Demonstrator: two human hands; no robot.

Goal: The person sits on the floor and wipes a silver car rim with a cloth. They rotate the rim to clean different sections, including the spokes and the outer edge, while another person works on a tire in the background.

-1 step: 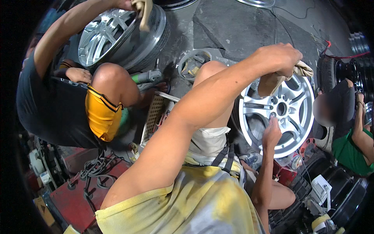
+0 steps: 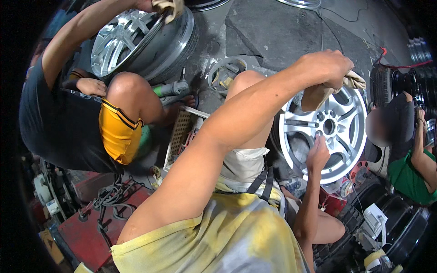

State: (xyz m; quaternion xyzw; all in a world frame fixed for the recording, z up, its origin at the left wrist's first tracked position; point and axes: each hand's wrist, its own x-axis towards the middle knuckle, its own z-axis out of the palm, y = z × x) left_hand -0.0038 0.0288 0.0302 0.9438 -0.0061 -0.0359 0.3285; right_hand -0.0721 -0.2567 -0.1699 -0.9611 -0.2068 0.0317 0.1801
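Observation:
My left hand (image 2: 331,68) reaches across to the right and is closed around a beige cloth (image 2: 314,97). The cloth lies over the far side of a silver alloy wheel (image 2: 354,119), one end hanging to the left of my fist and another sticking out to the right. Closer to me, my right hand (image 2: 318,157) is closed at the wheel's hub, a fingertip pressed at a bolt hole. The rest of its fingers are partly hidden. The wheel sits in front of my right side, tilted toward me.
On the left, a person in yellow shorts (image 2: 119,132) holds a tan cloth (image 2: 169,8) over a polished wheel (image 2: 119,41). Between us are a green angle grinder (image 2: 173,88), a bucket (image 2: 212,82) and a plastic basket (image 2: 178,132). Another person in green (image 2: 407,179) sits at the right.
The person on the left has shifted their cloth upward along the wheel's rim, and it now looks bunched. My own hands and wheel have hardly moved.

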